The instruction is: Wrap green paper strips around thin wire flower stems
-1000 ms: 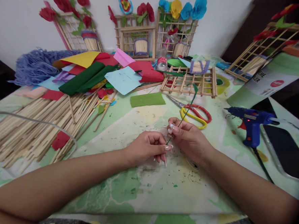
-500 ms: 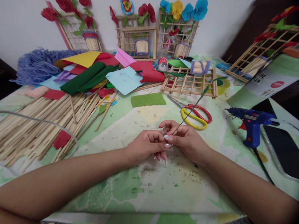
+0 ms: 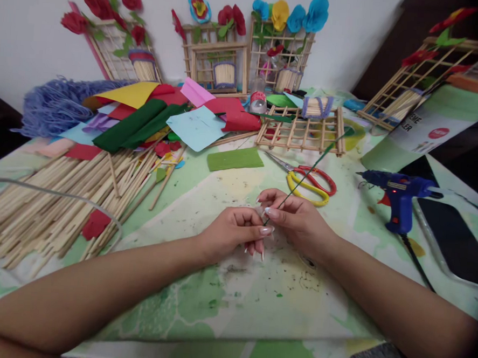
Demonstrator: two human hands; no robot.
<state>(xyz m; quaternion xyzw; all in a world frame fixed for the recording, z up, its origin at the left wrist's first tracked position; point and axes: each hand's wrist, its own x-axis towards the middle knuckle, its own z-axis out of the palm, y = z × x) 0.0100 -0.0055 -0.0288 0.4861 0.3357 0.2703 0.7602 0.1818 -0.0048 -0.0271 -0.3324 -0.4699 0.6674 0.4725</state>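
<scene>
Both hands meet over the middle of the table, closed on one thin green paper-wrapped stem (image 3: 307, 171). My left hand (image 3: 236, 230) pinches its lower end between thumb and fingers. Slightly higher up, my right hand (image 3: 295, 217) grips the same stem with thumb and forefinger. From there the stem slants up and to the right, passing in front of the scissors (image 3: 311, 197) with red and yellow handles. A flat strip of green crepe paper (image 3: 235, 160) lies beyond the hands.
Wooden sticks (image 3: 47, 205) spread across the left, below coloured paper (image 3: 197, 128) and purple yarn (image 3: 57, 106). A blue glue gun (image 3: 400, 197), a phone (image 3: 457, 241) and a green tumbler (image 3: 432, 126) stand or lie at right. Stick trellises (image 3: 281, 52) with paper flowers lean at the back.
My right hand has shifted slightly up along the stem, away from my left fingertips. The stem's top leans a little differently. The whole view has drifted slightly.
</scene>
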